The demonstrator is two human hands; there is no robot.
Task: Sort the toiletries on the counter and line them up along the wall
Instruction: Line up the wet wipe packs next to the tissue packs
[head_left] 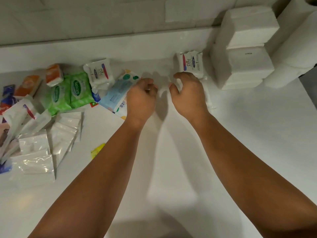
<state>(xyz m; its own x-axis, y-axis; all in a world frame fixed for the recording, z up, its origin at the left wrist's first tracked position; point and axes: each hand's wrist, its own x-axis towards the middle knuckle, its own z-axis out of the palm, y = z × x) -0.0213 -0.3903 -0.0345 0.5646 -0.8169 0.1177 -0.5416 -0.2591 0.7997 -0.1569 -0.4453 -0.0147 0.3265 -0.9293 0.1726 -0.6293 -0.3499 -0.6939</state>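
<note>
My left hand [142,97] hovers over the white counter [171,152] with its fingers loosely curled and nothing visibly in it; its knuckles are at the corner of a pale blue pack with coloured dots [118,91]. My right hand [187,93] is beside it, fingers apart and curved, just in front of a white Dove pack [191,64] that stands near the wall. A flat white packet [208,98] shows from under the right hand's far side. A second Dove pack [100,74], two green Sanicare packs [68,91] and orange packs [53,74] lie at the left.
Stacked white tissue packs [243,54] and paper rolls [295,45] stand against the wall at the right. Several clear-wrapped white packets [44,143] and other wrappers crowd the counter's left side. A small yellow item [97,150] lies near my left forearm.
</note>
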